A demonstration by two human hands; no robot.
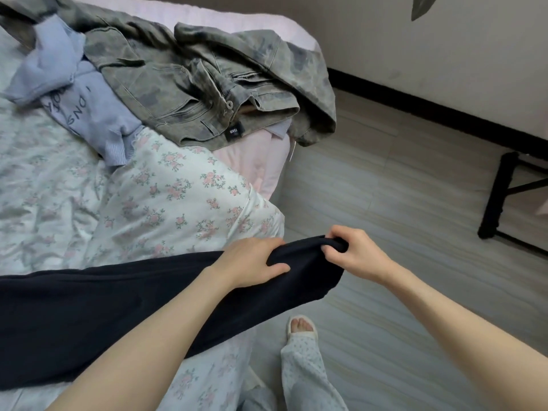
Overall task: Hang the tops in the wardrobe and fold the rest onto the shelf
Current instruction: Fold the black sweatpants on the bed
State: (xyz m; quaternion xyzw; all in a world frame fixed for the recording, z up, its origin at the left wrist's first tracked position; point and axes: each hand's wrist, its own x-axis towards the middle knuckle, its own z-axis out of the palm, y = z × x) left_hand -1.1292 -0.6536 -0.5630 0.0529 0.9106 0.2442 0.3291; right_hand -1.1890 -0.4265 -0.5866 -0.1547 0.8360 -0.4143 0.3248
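With dark garment (118, 307) spread across bed's near edge (178, 203), left hand (252, 259) gripping its end and right hand (355, 253) pinching same hem off bed's near-right corner: pull taut, align edges, then fold.
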